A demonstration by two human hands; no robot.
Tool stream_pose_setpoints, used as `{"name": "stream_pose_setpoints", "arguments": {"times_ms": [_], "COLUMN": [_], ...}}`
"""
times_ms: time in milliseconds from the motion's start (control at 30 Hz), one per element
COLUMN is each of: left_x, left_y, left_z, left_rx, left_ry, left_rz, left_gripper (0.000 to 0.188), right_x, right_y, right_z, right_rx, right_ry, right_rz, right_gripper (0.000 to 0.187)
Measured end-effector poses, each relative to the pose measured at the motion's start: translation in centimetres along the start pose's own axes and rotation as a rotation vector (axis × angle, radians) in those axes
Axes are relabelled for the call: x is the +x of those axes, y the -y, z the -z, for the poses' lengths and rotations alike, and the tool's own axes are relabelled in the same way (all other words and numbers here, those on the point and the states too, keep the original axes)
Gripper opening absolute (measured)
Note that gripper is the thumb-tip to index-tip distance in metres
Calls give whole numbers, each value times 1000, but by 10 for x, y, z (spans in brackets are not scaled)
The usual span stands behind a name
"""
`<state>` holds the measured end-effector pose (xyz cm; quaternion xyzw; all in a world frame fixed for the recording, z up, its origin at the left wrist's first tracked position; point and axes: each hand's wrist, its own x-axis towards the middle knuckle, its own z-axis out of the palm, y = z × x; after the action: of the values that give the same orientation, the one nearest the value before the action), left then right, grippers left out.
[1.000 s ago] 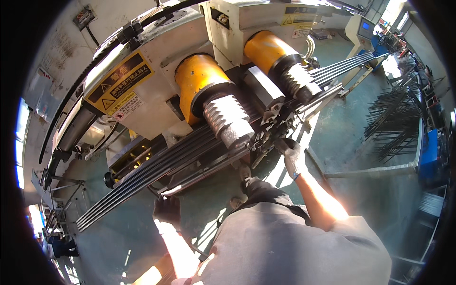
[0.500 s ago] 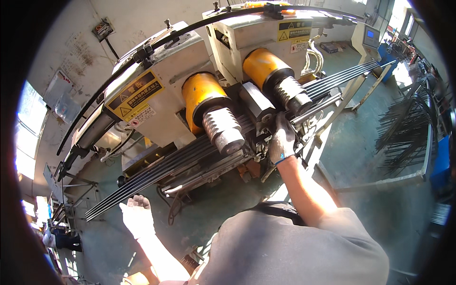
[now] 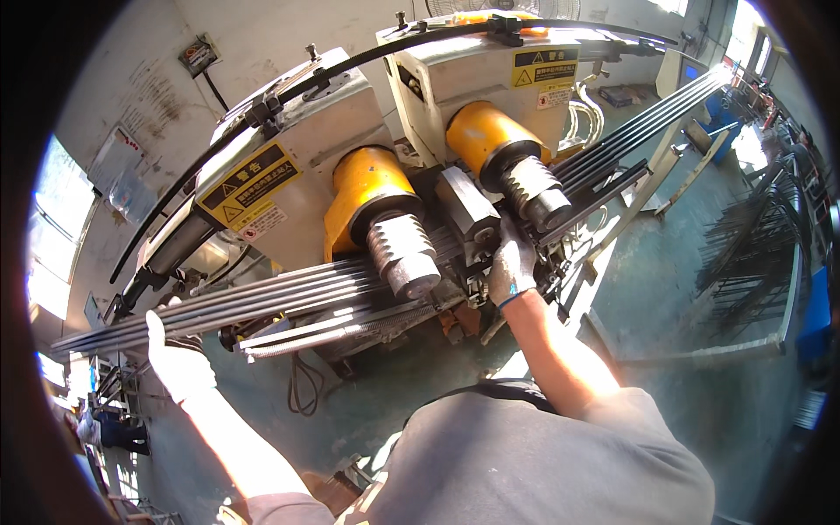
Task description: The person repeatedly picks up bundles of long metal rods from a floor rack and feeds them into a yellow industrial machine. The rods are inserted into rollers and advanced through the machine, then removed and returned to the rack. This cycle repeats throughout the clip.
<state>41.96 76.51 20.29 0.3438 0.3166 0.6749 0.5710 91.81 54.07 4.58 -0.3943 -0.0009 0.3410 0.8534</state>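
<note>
Several long dark metal rods (image 3: 262, 297) run side by side through a machine, from the lower left to the upper right. At their left end my gloved left hand (image 3: 181, 354) is closed round them, the thumb standing up in front. My gloved right hand (image 3: 511, 269) reaches in under a grey steel block (image 3: 468, 206), close to the rods; its fingertips are hidden there. On either side of that block a grooved steel roller (image 3: 401, 254) and a second grooved roller (image 3: 535, 192) stick out toward me from yellow housings (image 3: 372, 179).
A black hose (image 3: 350, 74) arches over the pale machine bodies (image 3: 341, 114). More thin dark rods (image 3: 752, 245) lie piled in a rack at the right. A metal support frame (image 3: 652, 210) stands under the right ends, and a cable loop (image 3: 304, 392) hangs below.
My left hand has moved left and up and taken hold of the rods. The rods have shifted, their left ends now farther left and higher. My right hand stays nearly in place.
</note>
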Motion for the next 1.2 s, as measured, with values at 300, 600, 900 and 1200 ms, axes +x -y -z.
{"name": "stream_pose_setpoints", "arguments": {"times_ms": [300, 600, 900, 1200], "left_x": [-29, -89, -57, -48], "left_y": [-14, -7, 6, 7], "left_z": [-164, -281, -334, -326], "left_rx": [235, 661, 1385, 1188], "left_ry": [156, 381, 954, 989], "left_rz": [-241, -272, -1378, -960], "left_gripper": [28, 37, 25, 26], "right_x": [41, 65, 39, 56], "right_y": [8, -3, 17, 3], "right_z": [9, 50, 29, 42], "right_rx": [-130, -1100, -1337, -1397], "right_ry": [32, 202, 212, 162], "right_rz": [114, 755, 948, 1067], "right_gripper": [42, 55, 67, 53]}}
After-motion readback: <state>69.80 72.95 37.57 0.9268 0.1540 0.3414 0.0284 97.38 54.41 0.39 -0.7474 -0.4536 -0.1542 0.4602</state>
